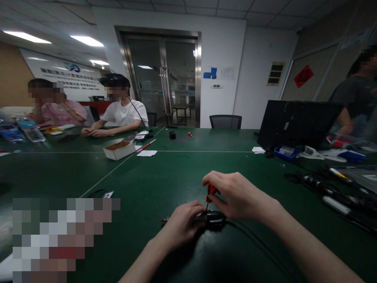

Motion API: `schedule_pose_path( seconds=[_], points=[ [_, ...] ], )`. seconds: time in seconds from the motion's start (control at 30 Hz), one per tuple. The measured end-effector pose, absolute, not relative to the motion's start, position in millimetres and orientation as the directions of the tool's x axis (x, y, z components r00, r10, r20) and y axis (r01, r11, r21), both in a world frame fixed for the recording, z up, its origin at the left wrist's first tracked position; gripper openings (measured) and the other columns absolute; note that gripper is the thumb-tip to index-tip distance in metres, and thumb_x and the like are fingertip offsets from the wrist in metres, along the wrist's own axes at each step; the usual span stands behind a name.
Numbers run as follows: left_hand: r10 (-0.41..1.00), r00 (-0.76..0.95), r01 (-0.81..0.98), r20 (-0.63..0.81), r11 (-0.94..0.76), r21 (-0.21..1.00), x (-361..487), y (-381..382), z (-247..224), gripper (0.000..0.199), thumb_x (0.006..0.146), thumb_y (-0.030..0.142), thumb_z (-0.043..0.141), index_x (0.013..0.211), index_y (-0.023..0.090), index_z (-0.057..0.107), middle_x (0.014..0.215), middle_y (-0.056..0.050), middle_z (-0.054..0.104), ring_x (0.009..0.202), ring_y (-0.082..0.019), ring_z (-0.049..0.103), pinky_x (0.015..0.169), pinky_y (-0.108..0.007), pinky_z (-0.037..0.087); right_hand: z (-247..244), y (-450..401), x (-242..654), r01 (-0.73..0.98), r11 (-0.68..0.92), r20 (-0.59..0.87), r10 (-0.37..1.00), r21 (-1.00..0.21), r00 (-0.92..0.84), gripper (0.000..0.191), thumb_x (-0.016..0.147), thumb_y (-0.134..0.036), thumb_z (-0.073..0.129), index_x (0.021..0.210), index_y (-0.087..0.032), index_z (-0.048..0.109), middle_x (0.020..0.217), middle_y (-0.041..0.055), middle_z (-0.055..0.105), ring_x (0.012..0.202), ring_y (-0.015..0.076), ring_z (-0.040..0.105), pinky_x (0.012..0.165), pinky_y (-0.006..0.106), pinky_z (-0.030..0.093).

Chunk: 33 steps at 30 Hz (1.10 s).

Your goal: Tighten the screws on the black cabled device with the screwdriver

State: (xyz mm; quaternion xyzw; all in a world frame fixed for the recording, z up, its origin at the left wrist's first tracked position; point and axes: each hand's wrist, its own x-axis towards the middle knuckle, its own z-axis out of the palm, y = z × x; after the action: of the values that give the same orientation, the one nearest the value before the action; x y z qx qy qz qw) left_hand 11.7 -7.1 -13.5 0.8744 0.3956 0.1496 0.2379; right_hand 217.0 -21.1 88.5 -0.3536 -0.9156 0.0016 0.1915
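Observation:
My right hand [232, 194] is closed round the red and black handle of a screwdriver [210, 190], which stands nearly upright with its shaft pointing down. Below it, on the green table [176, 177], lies a black device with a cable [216, 219]; its exact kind I cannot make out. The screwdriver's tip meets the top of this device or sits just beside it. My left hand [187, 220] wraps over the device's left part and holds it down, hiding much of it. From the device's right end a black cable runs toward the table's front edge.
A small white open box [119, 149], paper [147, 153] and a second screwdriver [191, 135] lie farther back. A black monitor [297, 127] stands at the right, with a blue tray [286, 152] and bundled cables [330, 192] nearby. Other people sit across the table; one stands at the right.

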Motion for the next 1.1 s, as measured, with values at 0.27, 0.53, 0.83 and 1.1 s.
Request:
schedule_pose_path(
  seconds=[0.27,0.53,0.83,1.1],
  points=[
    [0.772,0.632,0.636,0.067,-0.566,0.525,9.9,-6.4,-14.1,0.022,0.084,0.015,0.060,0.103,0.020,0.070,0.109,-0.007,0.069,0.097,-0.023,0.064,0.079,-0.028,0.048,87.9,-18.5,213.3,0.713,0.701,0.354,0.663,0.015,-0.660,0.020,0.092,-0.035,0.066,0.102,-0.019,0.058,0.087,0.0023,0.066,0.064,0.0125,0.056,0.054,0.026,0.023],
    [0.763,0.644,0.622,0.058,-0.567,0.540,10.7,-6.0,-12.7,0.022,0.083,0.015,0.061,0.103,0.020,0.070,0.113,-0.006,0.069,0.100,-0.022,0.064,0.085,-0.029,0.048,86.3,-19.6,214.8,0.648,0.750,0.386,0.641,-0.132,-0.664,0.026,0.086,-0.019,0.064,0.110,-0.016,0.054,0.094,0.0038,0.065,0.074,0.0142,0.059,0.060,0.025,0.034],
    [0.767,0.638,0.628,0.072,-0.571,0.529,9.6,-6.1,-14.4,0.022,0.084,0.015,0.061,0.104,0.021,0.070,0.110,-0.006,0.069,0.098,-0.022,0.064,0.085,-0.030,0.049,83.4,-16.1,212.5,0.713,0.701,0.378,0.659,0.004,-0.650,0.023,0.092,-0.039,0.066,0.098,-0.019,0.059,0.083,0.0023,0.066,0.063,0.0141,0.056,0.054,0.026,0.022],
    [0.765,0.641,0.632,0.066,-0.575,0.519,10.7,-5.7,-13.1,0.019,0.085,0.017,0.062,0.102,0.020,0.070,0.109,-0.006,0.069,0.096,-0.022,0.065,0.083,-0.029,0.049,84.2,-17.5,214.0,0.630,0.761,0.389,0.634,-0.159,-0.668,0.027,0.086,-0.014,0.060,0.112,-0.015,0.053,0.095,0.0043,0.064,0.073,0.0129,0.057,0.062,0.025,0.035]
  ],
)
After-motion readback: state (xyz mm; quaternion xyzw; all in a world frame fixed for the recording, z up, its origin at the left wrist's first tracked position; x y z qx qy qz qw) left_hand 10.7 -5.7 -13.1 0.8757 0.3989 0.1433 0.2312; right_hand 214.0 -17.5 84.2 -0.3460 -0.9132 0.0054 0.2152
